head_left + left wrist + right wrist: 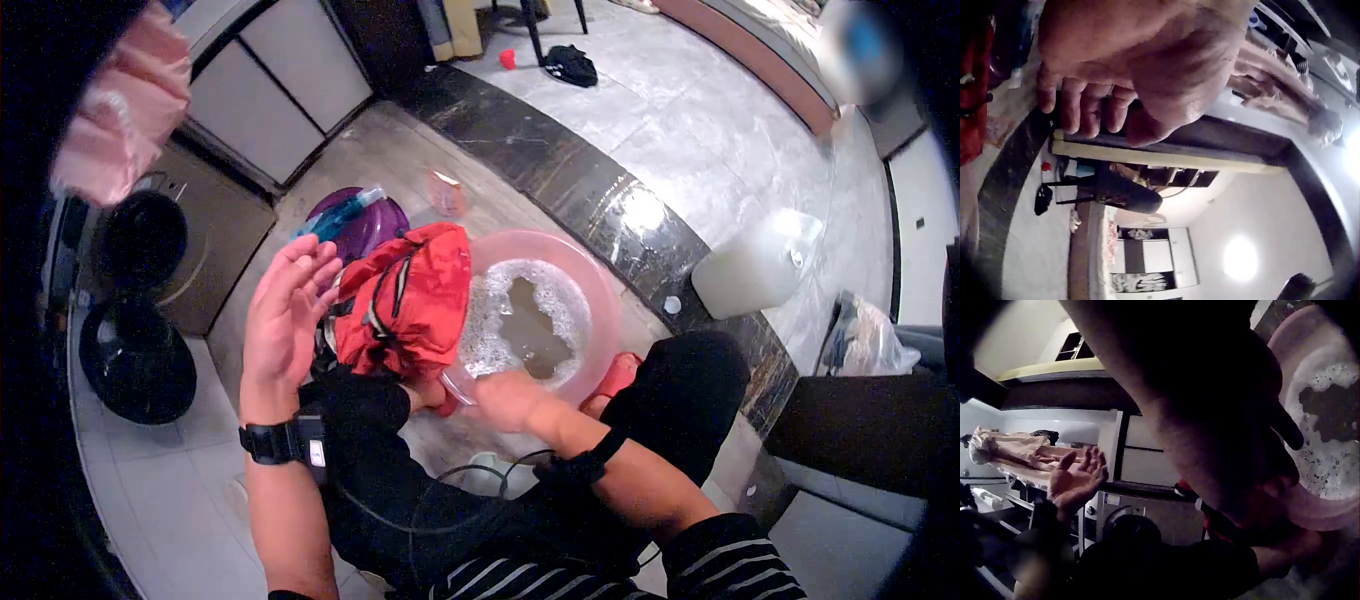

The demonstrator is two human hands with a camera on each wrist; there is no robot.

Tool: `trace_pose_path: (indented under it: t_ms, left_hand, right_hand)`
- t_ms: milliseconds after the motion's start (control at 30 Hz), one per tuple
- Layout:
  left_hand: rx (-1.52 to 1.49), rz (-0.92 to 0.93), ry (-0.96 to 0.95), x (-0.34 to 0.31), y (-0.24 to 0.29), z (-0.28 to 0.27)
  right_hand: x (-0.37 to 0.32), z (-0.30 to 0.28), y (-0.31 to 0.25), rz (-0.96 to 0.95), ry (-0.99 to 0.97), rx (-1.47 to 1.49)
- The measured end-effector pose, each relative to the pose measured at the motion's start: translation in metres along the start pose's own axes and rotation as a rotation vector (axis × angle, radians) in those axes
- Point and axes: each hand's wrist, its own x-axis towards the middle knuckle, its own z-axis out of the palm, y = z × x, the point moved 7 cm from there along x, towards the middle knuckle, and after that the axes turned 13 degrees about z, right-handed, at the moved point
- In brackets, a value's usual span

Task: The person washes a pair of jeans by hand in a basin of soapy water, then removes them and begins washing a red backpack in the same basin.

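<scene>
Red cloth [410, 300] sits left of centre in the head view, overlapping the left rim of the pink basin [603, 300], its underside hidden. Blur and shadow mask the fingers of the right hand [510, 400] by the basin's lower rim, their grip impossible to tell; the left hand [285, 320] is raised at centre left, fingers loosely bent, holding nothing

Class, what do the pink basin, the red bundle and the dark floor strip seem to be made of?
Pink basin: probably plastic, given its smooth, even-coloured wall.
Red bundle: fabric, with soft folds; fibre unclear.
Dark floor strip: polished stone or stone-look tile, showing pale veins and bright glare.
</scene>
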Motion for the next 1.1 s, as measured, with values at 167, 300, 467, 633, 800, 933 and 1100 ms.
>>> trace_pose_path:
  t_ms: [167,300,467,633,800,933,1100]
  left_hand:
    - [0.554,-0.295,-0.088,0.036,-0.094,-0.014]
    - [0.526,-0.461,-0.229,0.057,-0.165,-0.029]
    - [0.226,-0.597,-0.058,0.037,-0.207,-0.02]
    - [0.266,-0.751,-0.198,0.017,-0.225,-0.006]
    - [0.27,-0.663,-0.334,0.0,-0.195,0.066]
    - [0.196,-0.555,-0.336,-0.022,-0.164,0.096]
    - [-0.048,-0.58,-0.042,-0.013,-0.212,0.043]
  right_hand:
    - [-0.006,0.009,0.018,-0.01,0.066,0.114]
    - [0.006,0.02,0.05,0.106,0.078,0.153]
    - [0.005,0.017,0.079,0.218,0.055,0.211]
    - [0.009,0.017,0.106,0.319,0.082,0.311]
    - [0.043,0.004,0.143,0.434,0.323,0.659]
    - [0.083,0.053,0.179,0.538,0.493,0.986]
    - [0.104,0.096,0.224,0.787,0.594,1.239]
